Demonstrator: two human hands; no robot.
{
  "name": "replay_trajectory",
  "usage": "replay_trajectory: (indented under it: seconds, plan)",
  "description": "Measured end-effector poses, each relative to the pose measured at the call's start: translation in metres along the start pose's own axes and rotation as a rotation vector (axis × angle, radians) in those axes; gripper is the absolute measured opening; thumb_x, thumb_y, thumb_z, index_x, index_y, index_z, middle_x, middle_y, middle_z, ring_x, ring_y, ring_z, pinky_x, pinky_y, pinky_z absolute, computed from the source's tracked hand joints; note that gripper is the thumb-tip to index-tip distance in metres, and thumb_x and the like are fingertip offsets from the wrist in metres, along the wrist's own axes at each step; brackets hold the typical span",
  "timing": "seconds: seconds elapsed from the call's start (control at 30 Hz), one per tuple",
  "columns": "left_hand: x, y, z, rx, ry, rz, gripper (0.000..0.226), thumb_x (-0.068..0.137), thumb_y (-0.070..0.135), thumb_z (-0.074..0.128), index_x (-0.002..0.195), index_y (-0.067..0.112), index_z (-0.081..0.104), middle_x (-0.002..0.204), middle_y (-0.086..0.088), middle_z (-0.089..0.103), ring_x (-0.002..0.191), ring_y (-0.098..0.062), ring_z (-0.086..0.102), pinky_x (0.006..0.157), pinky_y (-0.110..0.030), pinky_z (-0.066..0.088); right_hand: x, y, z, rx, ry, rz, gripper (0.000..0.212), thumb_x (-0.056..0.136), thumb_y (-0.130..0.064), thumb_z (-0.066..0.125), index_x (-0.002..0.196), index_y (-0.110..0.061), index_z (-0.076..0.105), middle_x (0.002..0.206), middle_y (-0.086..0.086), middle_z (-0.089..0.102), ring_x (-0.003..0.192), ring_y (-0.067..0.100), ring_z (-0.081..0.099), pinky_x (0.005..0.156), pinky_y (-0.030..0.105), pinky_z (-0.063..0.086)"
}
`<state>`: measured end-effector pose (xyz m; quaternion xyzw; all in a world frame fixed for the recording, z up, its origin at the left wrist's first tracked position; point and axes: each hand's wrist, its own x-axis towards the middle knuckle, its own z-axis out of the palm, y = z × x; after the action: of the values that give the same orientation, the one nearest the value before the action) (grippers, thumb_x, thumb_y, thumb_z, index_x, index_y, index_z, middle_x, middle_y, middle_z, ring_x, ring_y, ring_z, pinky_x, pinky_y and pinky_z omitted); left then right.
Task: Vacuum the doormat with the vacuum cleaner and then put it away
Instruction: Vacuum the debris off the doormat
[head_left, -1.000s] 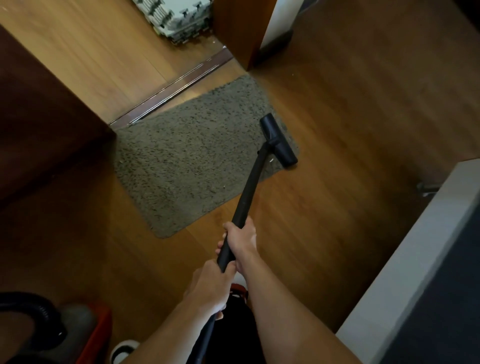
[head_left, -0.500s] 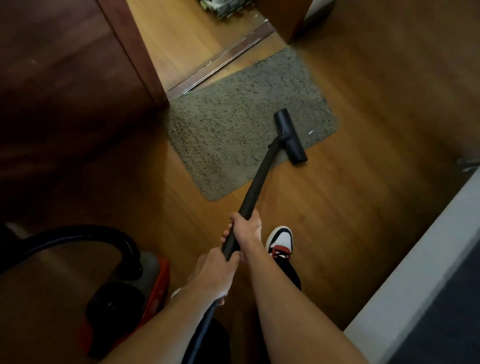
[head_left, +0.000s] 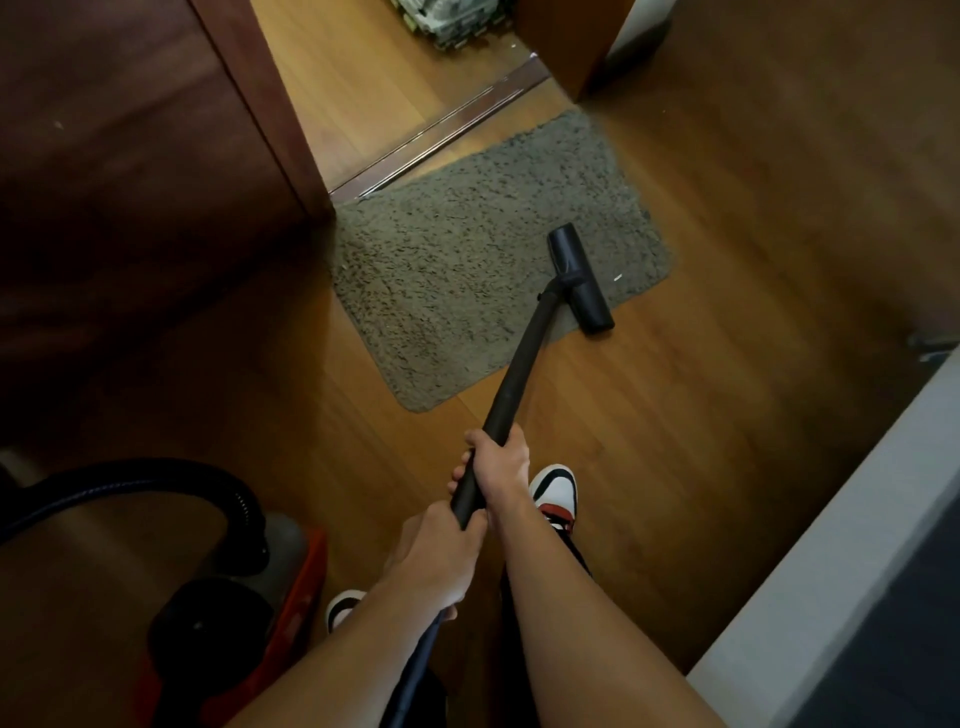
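Note:
A grey shaggy doormat (head_left: 467, 270) lies on the wooden floor in front of a doorway. The black floor nozzle (head_left: 579, 278) of the vacuum rests on the mat's right part, its near end over the mat's edge. A black wand (head_left: 519, 374) runs from the nozzle back to me. My right hand (head_left: 498, 467) grips the wand higher up; my left hand (head_left: 436, 561) grips it just behind. The red and grey vacuum body (head_left: 249, 592) with its black hose (head_left: 156, 478) sits at the lower left.
A dark wooden door (head_left: 130, 156) stands at the left, with a metal threshold strip (head_left: 441, 130) beyond the mat. A white ledge (head_left: 831, 545) runs along the right. My shoes (head_left: 556, 493) are under my arms. Stacked foam tiles (head_left: 447, 21) lie past the doorway.
The view has swung left and back, bringing the vacuum body and my shoes into sight. The nozzle has slid slightly toward the mat's near right edge. Both hands keep their grip.

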<state>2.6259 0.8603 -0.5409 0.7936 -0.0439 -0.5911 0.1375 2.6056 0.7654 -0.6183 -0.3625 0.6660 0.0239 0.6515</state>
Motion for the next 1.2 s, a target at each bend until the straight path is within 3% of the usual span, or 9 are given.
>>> replay_trajectory:
  seconds: [0.33,0.47,0.63,0.77,1.0,1.2]
  plan:
    - [0.035,0.104,0.058,-0.079,-0.052,-0.009,0.042,0.097,0.051,0.048,0.095,0.011,0.06,0.073,-0.009,0.063,0.037,-0.018,0.055,0.041,-0.024,0.046,0.059,-0.066,-0.089,-0.019,0.042,-0.027,0.038,0.097,-0.01,0.061,0.131,-0.015,0.046,0.067,0.01,0.053,0.042,0.02,0.053,0.044,0.029,0.049]
    - [0.045,0.145,0.075,-0.126,-0.043,0.008,0.044,0.098,0.048,0.049,0.084,0.008,0.06,0.063,-0.007,0.06,0.037,-0.02,0.055,0.04,-0.023,0.045,0.08,-0.097,-0.119,-0.025,0.047,-0.032,0.034,0.098,-0.009,0.061,0.128,-0.014,0.047,0.065,0.009,0.052,0.042,0.02,0.051,0.043,0.029,0.048]
    - [0.053,0.169,0.081,-0.118,-0.058,0.018,0.047,0.097,0.05,0.048,0.094,0.004,0.059,0.066,-0.011,0.061,0.035,-0.021,0.055,0.044,-0.027,0.05,0.09,-0.117,-0.135,-0.046,0.057,-0.045,0.03,0.097,-0.009,0.061,0.124,-0.014,0.048,0.066,0.009,0.052,0.042,0.02,0.051,0.044,0.029,0.049]
    - [0.046,0.158,0.075,-0.138,-0.054,0.019,0.046,0.098,0.047,0.05,0.085,0.004,0.06,0.06,-0.009,0.058,0.035,-0.02,0.053,0.043,-0.027,0.048,0.084,-0.107,-0.126,-0.039,0.057,-0.025,0.034,0.098,-0.01,0.06,0.128,-0.017,0.046,0.068,0.01,0.053,0.043,0.02,0.053,0.045,0.03,0.05]
    - [0.024,0.077,0.049,-0.074,-0.064,-0.023,0.039,0.098,0.052,0.048,0.093,0.013,0.056,0.067,-0.006,0.062,0.04,-0.017,0.056,0.046,-0.03,0.053,0.047,-0.043,-0.077,-0.016,0.018,0.028,0.038,0.097,-0.013,0.06,0.13,-0.019,0.043,0.071,0.011,0.057,0.046,0.022,0.057,0.05,0.034,0.053]
    - [-0.002,0.012,0.021,0.004,0.006,0.009,0.036,0.1,0.049,0.046,0.093,0.014,0.055,0.064,-0.003,0.062,0.043,-0.012,0.058,0.042,-0.022,0.044,0.003,0.0,-0.03,-0.004,-0.022,0.059,0.035,0.099,-0.013,0.059,0.128,-0.018,0.041,0.077,0.012,0.057,0.049,0.021,0.057,0.051,0.034,0.054]
